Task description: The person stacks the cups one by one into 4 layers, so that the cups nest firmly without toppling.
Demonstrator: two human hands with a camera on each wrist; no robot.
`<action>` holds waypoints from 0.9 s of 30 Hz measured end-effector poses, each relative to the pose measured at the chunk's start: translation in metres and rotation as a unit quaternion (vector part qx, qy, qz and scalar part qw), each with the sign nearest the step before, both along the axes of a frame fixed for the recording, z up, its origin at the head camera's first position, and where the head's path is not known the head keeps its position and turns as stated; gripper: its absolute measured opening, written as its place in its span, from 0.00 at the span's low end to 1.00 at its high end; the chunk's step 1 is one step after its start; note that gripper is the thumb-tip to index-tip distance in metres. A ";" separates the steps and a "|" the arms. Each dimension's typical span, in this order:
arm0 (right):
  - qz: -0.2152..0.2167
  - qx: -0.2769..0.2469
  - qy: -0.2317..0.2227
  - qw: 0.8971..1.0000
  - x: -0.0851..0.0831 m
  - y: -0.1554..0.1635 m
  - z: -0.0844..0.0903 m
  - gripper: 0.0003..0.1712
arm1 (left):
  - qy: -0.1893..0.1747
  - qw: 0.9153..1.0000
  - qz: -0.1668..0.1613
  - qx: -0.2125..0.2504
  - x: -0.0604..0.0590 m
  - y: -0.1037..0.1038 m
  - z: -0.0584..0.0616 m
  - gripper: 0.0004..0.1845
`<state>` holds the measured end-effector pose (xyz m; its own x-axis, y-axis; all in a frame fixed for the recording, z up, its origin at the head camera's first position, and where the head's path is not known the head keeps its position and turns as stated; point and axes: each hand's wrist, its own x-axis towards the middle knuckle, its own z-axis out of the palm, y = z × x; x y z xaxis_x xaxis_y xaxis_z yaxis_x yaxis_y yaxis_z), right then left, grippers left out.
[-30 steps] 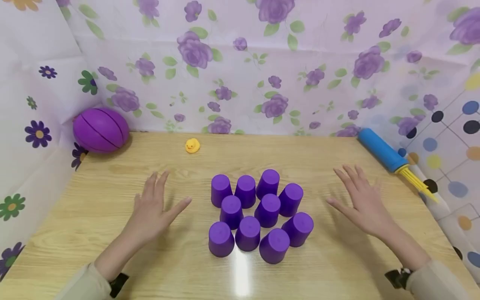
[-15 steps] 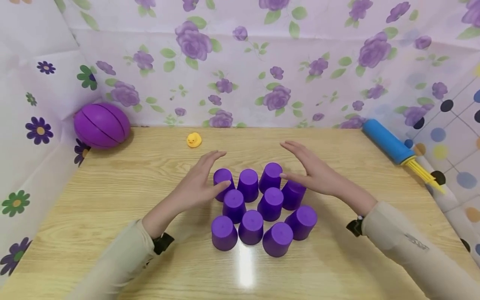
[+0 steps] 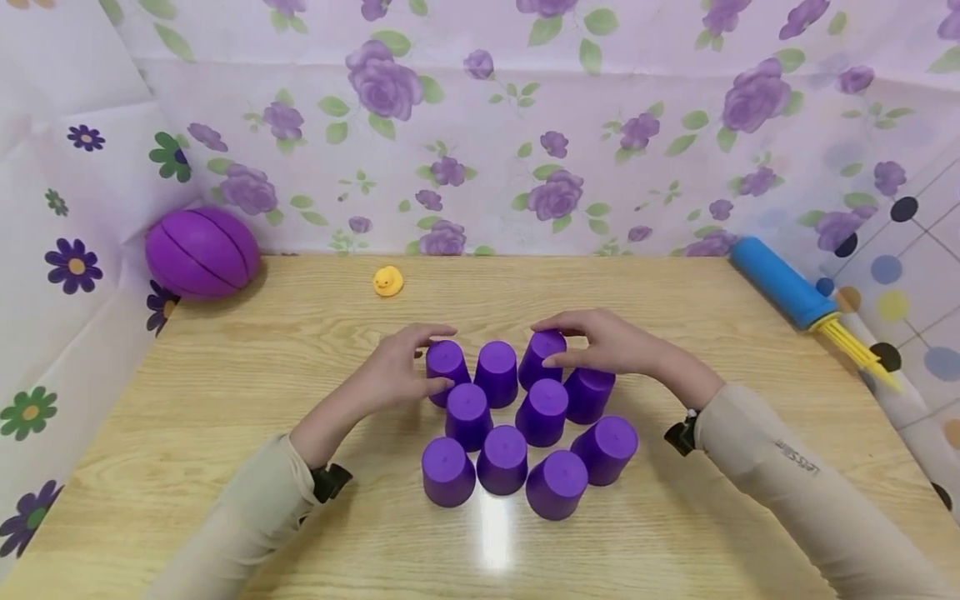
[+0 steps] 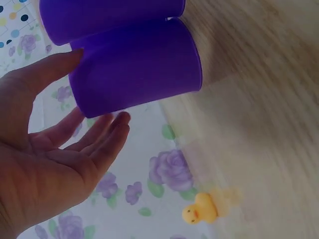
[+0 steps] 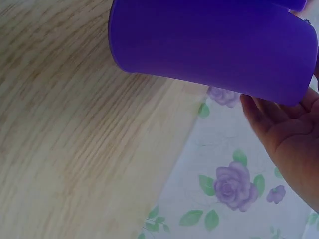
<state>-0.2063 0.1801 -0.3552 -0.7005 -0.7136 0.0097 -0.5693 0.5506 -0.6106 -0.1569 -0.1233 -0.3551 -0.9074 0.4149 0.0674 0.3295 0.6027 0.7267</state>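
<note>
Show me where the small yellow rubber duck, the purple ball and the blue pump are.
Small yellow rubber duck point(image 3: 387, 281), head view, body.
Purple ball point(image 3: 201, 252), head view, middle.
Blue pump point(image 3: 777, 282), head view, barrel.

Only one bit of text showed: small grey lettering on the beige right sleeve point(image 3: 798, 467), head view, approx. halfway along the forearm. It ran along the arm and sat upside down to the camera; too small and blurred to read w/ certainty, so no word can be given. No print, label or no. was visible on the purple plastic upturned cups point(image 3: 517, 417), the purple ball point(image 3: 201, 252), the small yellow rubber duck point(image 3: 387, 281) or the blue cylinder pump w/ yellow tip point(image 3: 780, 283). The wrist views showed no text either. Backdrop cloths carried flower and dot patterns only, no writing.
</note>
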 end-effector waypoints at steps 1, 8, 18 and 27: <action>0.001 0.000 0.001 1.000 0.001 -0.002 0.002 0.27 | -0.010 1.000 0.000 -0.001 0.001 -0.001 -0.002 0.33; 0.021 0.005 0.013 1.000 0.002 -0.012 0.005 0.26 | -0.036 0.999 0.029 0.008 0.004 -0.004 -0.007 0.31; 0.011 0.003 -0.010 1.000 0.002 -0.010 0.006 0.26 | -0.001 0.996 0.094 0.000 -0.008 -0.007 0.005 0.31; -0.024 0.027 -0.048 0.998 -0.004 -0.008 0.009 0.26 | 0.001 0.992 0.119 0.028 -0.047 0.010 0.015 0.30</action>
